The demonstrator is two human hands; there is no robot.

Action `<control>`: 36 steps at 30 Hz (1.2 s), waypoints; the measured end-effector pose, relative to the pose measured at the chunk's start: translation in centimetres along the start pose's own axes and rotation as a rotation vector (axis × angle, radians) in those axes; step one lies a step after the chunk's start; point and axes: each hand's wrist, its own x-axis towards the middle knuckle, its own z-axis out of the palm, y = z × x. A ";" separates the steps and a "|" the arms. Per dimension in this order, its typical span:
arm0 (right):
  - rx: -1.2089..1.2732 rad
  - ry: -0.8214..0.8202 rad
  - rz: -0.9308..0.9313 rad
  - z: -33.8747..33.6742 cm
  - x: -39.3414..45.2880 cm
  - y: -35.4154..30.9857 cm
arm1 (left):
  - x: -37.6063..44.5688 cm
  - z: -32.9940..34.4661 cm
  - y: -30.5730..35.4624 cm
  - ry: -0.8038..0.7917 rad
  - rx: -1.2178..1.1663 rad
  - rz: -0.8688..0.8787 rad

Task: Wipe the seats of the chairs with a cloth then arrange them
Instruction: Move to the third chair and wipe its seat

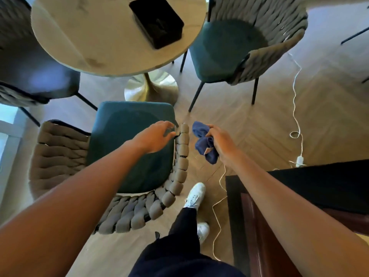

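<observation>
From the head camera, looking down, the near chair (127, 148) stands just below the round table (95, 47), its teal seat (127, 140) bare and its braided grey back (60, 156) curving round the left, near and right sides. The left hand (154, 136) reaches across the seat to the right end of that back, fingers (169, 124) spread and curled at the top of the braided edge; it is unclenched, and whether the fingertips touch the braid cannot be told. The right hand (220, 141) hangs just beside the chair on its right, over the wood floor (249, 120), clenched round a bunched blue cloth (204, 142) that spills out to the left of the fist and is clear of the seat. A second chair (239, 47) with the same teal seat and braided back stands at the table's right, angled towards it; a third chair (30, 66), darker and blurred, sits at the left. On the table lies a black box (157, 23). A white cord (295, 92) winds across the floor on the right, and dark furniture (299, 196) fills the lower right corner. Below, a dark trouser leg (179, 236) and white shoe (195, 194) stand beside the chair back.
</observation>
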 end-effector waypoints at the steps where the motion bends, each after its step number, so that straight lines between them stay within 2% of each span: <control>1: 0.012 -0.016 -0.001 -0.3 0.9 -0.5 | 0.9 -0.3 0.6 0.000 -0.003 0.005; 6: 0.024 -0.035 -0.022 -2.1 6.5 -3.7 | 7.2 -2.2 2.1 0.007 -0.009 -0.002; 12: 0.076 -0.141 -0.033 -4.4 13.0 -9.3 | 13.2 -7.0 3.6 0.016 -0.008 -0.025; 14: 0.122 -0.206 -0.030 -5.5 15.7 -9.6 | 15.0 -8.6 3.9 0.028 -0.011 -0.014; 19: 0.156 -0.404 -0.070 -6.7 16.2 -16.2 | 19.6 -11.0 5.0 0.048 -0.015 -0.025; 22: 0.079 -0.366 -0.079 -8.9 20.1 -17.6 | 23.4 -11.8 6.4 0.053 -0.025 -0.020; 25: 0.062 -0.139 -0.002 -11.3 25.6 -18.0 | 28.1 -12.7 8.4 0.086 -0.038 -0.021; 26: 0.073 -0.122 0.000 -12.0 27.5 -18.3 | 29.6 -13.1 9.3 0.089 -0.057 -0.032; 29: 0.059 -0.174 0.005 -14.2 31.7 -20.1 | 34.4 -14.1 12.2 0.090 -0.100 -0.053; 36: -0.041 -0.155 0.025 -21.9 41.5 -21.3 | 43.7 -14.1 16.9 0.011 -0.076 -0.088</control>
